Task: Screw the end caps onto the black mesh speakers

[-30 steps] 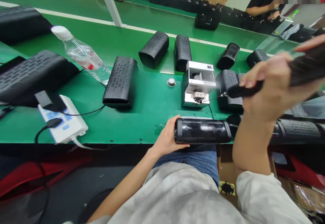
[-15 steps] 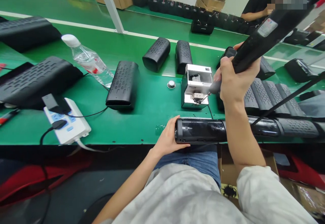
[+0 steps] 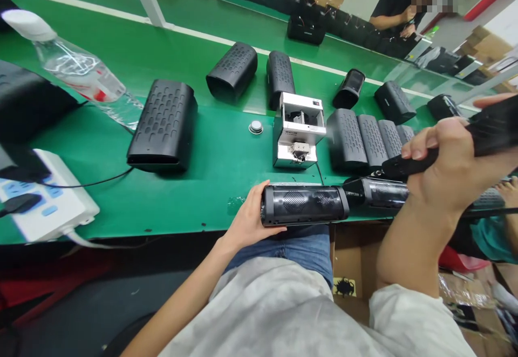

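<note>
- In the head view, our left hand (image 3: 246,217) grasps the left end of a black oblong plastic speaker with perforated grilles (image 3: 311,204), lying lengthwise along the near edge of the glossy green tabletop (image 3: 226,152).
- Our right hand (image 3: 449,154) is raised to the right, well apart from that speaker, its fingers wrapped around a long black handheld driver (image 3: 496,130) whose tip points left.
- Beyond the speaker we have a boxy silver metal machine (image 3: 300,138), with a small round metal disc (image 3: 256,127) to its left and upright black dimpled casings (image 3: 348,140) to its right.
</note>
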The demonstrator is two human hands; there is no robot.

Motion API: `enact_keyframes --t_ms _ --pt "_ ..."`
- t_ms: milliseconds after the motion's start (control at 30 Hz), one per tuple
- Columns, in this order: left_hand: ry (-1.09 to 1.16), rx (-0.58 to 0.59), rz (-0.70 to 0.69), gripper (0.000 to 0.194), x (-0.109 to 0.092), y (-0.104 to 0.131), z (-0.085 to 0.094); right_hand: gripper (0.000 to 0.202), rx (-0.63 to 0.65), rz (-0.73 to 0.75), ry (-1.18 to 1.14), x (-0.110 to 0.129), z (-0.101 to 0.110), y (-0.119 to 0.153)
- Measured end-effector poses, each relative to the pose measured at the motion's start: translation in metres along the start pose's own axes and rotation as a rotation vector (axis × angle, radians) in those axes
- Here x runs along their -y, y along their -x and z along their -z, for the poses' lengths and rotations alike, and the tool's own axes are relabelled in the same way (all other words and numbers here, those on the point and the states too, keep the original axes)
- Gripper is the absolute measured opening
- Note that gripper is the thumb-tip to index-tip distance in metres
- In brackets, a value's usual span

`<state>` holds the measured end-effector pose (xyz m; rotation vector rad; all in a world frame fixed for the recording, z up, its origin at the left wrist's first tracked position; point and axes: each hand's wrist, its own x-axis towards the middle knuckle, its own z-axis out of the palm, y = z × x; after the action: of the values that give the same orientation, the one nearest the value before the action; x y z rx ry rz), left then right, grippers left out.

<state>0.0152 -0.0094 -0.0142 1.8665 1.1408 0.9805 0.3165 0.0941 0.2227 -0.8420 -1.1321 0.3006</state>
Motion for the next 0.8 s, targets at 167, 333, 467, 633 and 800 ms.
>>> enact_keyframes --t_ms 167,333,467,633,800 --pt "-0.009 0.005 0.023 0.125 -0.001 0.001 0.001 0.034 0.051 -0.011 0.042 -0.004 0.006 0.006" --pt "-0.014 0.01 0.027 0.125 -0.004 0.0 0.002 0.038 0.139 -0.134 0.056 -0.023 0.008 0.027" --pt "-0.004 -0.011 0.011 0.123 -0.006 0.001 0.003 0.038 0.18 -0.183 -0.024 -0.037 0.01 0.042" --pt "0.003 -0.003 0.017 0.123 -0.007 0.0 0.005 0.037 0.157 -0.182 -0.057 -0.043 0.016 0.044" --pt "0.017 -0.009 0.043 0.12 -0.007 -0.001 0.006 0.04 0.181 -0.199 -0.06 -0.046 0.018 0.044"
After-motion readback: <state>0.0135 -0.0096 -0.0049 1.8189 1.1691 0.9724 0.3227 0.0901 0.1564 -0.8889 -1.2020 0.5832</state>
